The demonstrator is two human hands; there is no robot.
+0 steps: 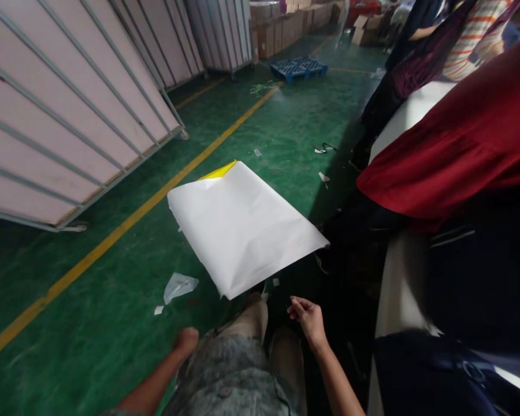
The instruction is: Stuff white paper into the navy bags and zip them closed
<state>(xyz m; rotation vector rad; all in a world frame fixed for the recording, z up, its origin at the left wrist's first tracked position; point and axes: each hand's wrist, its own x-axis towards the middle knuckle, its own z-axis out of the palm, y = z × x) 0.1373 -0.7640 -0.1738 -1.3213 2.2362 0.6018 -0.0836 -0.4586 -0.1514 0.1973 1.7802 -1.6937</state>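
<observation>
A large white sheet (247,225) with one yellow corner (219,171) spreads out in front of my legs. Whether it rests flat on the floor or is held up by something beneath, I cannot tell. My right hand (307,318) is just below the sheet's near edge, apart from it, its fingers curled together with nothing visible in them. Beside my left thigh is my left hand (187,342), rounded and seen from the back; its fingers are hidden. Neither hand touches the sheet.
Barred wheeled carts (82,110) line the left, beyond a yellow floor line (130,228). A blue pallet (299,67) lies ahead. Dark and red cloth (455,133) hangs off a white table (398,289) on the right. Plastic scraps (179,286) litter the green floor. People stand at upper right.
</observation>
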